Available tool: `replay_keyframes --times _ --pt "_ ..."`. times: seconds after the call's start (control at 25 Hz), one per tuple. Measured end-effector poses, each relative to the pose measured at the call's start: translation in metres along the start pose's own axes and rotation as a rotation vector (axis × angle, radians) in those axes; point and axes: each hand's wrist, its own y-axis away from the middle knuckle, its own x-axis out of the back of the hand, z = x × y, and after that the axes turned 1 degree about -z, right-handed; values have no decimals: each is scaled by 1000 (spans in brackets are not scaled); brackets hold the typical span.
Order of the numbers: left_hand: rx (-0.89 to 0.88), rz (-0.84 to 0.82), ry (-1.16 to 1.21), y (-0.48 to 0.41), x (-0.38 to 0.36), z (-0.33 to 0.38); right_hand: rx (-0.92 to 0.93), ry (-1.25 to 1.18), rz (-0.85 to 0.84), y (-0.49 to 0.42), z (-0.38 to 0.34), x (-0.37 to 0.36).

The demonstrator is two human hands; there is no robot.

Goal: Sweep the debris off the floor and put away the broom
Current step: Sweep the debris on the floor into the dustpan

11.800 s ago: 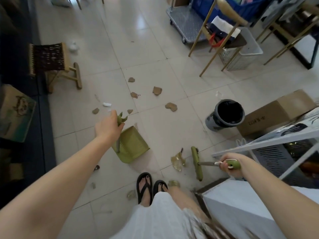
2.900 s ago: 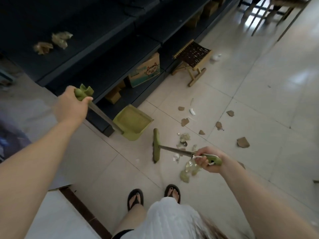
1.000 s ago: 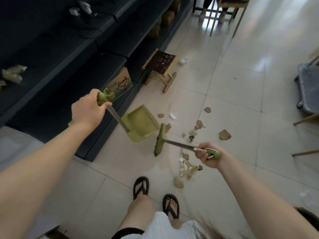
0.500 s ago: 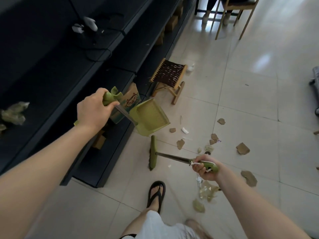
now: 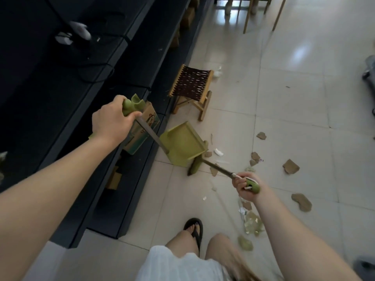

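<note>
My left hand (image 5: pixel 111 120) grips the green top of a long-handled green dustpan (image 5: pixel 182 145), whose pan hangs tilted just above the floor. My right hand (image 5: pixel 244 185) grips the green handle end of a short broom (image 5: pixel 195 166); its green head is partly hidden under the pan's lower edge. Brown cardboard scraps (image 5: pixel 290 166) and a white bit (image 5: pixel 218 152) lie scattered on the tiles to the right of the pan. Crumpled clear wrappers (image 5: pixel 252 222) lie beside my right forearm.
Dark low shelving (image 5: pixel 101 82) runs along the left, with a cartoon-printed cardboard box (image 5: pixel 142 130) on its bottom level. A small wooden stool with a woven seat (image 5: pixel 191 84) stands just beyond the dustpan. Chair legs (image 5: pixel 246 15) stand at the far end. My sandalled foot (image 5: pixel 193 230) is below.
The view has moved closer to the shelving. The broom head has swung up under the dustpan's edge, and the pan has shifted right toward the scraps.
</note>
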Motion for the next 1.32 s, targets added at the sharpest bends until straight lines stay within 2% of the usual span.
replay_keyframes --times 0.12,0.24,0.44,0.56,0.68,0.92,1.08,1.32 --pt "-62 -21 -20 -7 -14 26 -5 -63 -5 30 -23 32" --pt "-71 -49 -9 -7 -21 54 17 -15 175 66 -33 50" --pt "-129 -80 11 4 -21 98 47 -16 270 118 -32 86" --pt "-116 -72 19 17 -23 113 54 88 310 136 -20 89" --pt "-125 -67 47 36 -27 120 69 294 361 145 -3 84" --pt "-121 -10 96 49 -8 119 -52 395 274 148 32 88" --pt "-118 28 127 65 3 118 -162 302 140 124 67 84" --pt "-79 61 114 76 10 116 -193 297 163 98 74 99"
